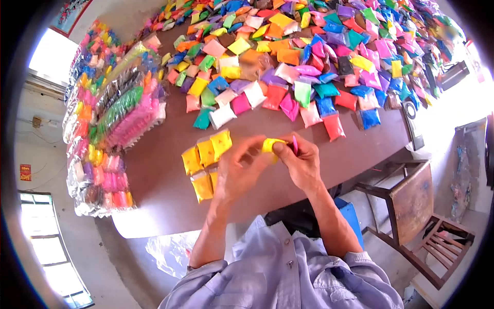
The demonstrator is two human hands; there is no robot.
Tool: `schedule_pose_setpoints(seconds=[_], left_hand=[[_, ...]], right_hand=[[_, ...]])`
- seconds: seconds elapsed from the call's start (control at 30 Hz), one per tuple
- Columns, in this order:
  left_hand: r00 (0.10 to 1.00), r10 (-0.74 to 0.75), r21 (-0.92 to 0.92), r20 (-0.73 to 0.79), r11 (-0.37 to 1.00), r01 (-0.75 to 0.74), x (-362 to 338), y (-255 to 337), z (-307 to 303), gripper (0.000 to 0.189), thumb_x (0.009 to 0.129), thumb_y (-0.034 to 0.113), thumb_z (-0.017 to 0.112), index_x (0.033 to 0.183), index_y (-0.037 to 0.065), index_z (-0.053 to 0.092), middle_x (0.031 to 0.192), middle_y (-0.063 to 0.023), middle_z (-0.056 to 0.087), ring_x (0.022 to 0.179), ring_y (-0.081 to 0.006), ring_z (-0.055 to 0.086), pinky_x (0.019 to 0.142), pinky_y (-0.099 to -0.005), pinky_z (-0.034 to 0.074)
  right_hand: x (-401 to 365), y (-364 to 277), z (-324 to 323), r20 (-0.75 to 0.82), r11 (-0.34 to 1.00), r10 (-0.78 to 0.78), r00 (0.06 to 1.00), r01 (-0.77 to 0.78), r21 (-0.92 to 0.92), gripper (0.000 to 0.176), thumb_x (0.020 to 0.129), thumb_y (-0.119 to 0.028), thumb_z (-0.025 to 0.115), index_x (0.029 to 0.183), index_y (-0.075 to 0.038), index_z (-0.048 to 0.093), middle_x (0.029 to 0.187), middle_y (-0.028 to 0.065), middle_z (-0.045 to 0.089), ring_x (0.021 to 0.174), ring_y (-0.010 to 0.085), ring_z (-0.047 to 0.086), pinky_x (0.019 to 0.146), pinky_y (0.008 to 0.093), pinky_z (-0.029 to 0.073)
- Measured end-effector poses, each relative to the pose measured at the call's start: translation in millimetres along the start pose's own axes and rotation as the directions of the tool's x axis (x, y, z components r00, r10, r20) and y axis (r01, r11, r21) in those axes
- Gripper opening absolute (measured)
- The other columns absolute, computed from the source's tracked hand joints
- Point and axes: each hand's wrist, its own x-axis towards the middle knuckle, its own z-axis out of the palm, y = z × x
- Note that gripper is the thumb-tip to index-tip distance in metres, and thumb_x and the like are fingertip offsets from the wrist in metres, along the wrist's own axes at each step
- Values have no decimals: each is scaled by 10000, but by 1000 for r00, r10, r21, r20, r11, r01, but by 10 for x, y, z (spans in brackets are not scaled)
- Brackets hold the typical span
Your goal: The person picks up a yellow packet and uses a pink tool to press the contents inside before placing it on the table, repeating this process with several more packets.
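Note:
My right hand (303,160) pinches a small yellow packet (269,144) between thumb and fingers, above the table's near half. A narrow pink item (295,144) shows at its fingers; its kind is unclear. Close on the packet's left side is my left hand (242,167), smeared by motion, so its grip does not show. Just left of that hand lies a group of yellow packets (192,160) in two rows, partly hidden behind the hand.
Loose packets of many colours (309,77) heap over the far side of the brown table (154,180). Clear bags of sorted packets (121,113) pile up at the left edge. Wooden chairs (411,203) stand at the right, beside a blue box (350,219).

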Motion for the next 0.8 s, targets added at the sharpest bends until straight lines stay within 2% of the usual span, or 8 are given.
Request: schedule_pose_setpoints(seconds=[0.1,0.17,0.27,0.47,0.53,0.67,0.73,0.8], left_hand=[[998,-57,-67,-11,996,56,-296,-102,194,341,940,190,779,1220,-1,734,971,-75,780,842,-123,692,743,-310,560],[992,-127,-111,-27,986,123,-422,-180,237,320,946,210,779,1173,-12,748,936,-94,790,826,-131,704,755,-319,565],[969,-248,-17,22,969,248,-541,-322,231,317,959,234,773,1153,-16,755,953,-101,790,850,-127,708,768,-310,566],[971,-238,-155,18,959,238,-684,-507,293,310,1012,256,722,1112,-36,752,927,-94,778,863,-126,701,769,-302,561],[983,-172,-269,-68,952,148,-690,-508,349,309,1033,260,703,1087,-41,750,885,-68,754,833,-102,666,742,-285,544],[981,-164,-266,-100,955,132,-705,-529,351,309,1044,267,698,1064,-38,746,852,-34,724,803,-78,620,717,-268,522],[989,-87,-245,-116,968,56,-690,-593,368,305,1051,269,689,1042,-32,743,833,-18,706,783,-67,588,696,-259,504],[990,-89,-251,-111,966,59,-697,-614,376,302,1053,268,687,1042,-29,743,835,-19,706,786,-67,588,695,-261,504]], right_hand=[[-320,101,-50,-4,1000,-8,1000,8,-25,138,1019,-93,714,1119,-3,742,908,-39,656,815,23,574,686,201,455],[-494,107,-58,-46,995,67,997,-70,-65,151,1032,-110,698,1130,-3,741,906,-37,650,792,31,569,676,208,454],[-631,143,-85,-47,986,100,994,-106,-126,182,1037,-146,692,1138,-3,739,870,-37,641,751,44,559,652,217,453],[-668,113,-24,-88,959,112,990,-131,-252,172,1008,-169,727,1026,0,757,778,-45,626,700,43,554,614,231,454],[-677,140,-23,-77,955,112,991,-128,-268,169,1009,-166,725,1018,0,755,773,-47,624,699,40,552,611,232,453],[-680,164,-30,-58,933,99,993,-113,-342,195,1008,-194,723,988,0,743,759,-49,612,692,37,530,600,244,440],[-665,157,-35,-54,917,104,993,-117,-382,210,1006,-206,725,982,2,738,752,-45,607,689,38,522,599,249,437],[-648,169,-48,14,905,87,996,-74,-420,237,1000,-226,731,976,10,730,741,-33,598,687,42,507,607,252,432]])
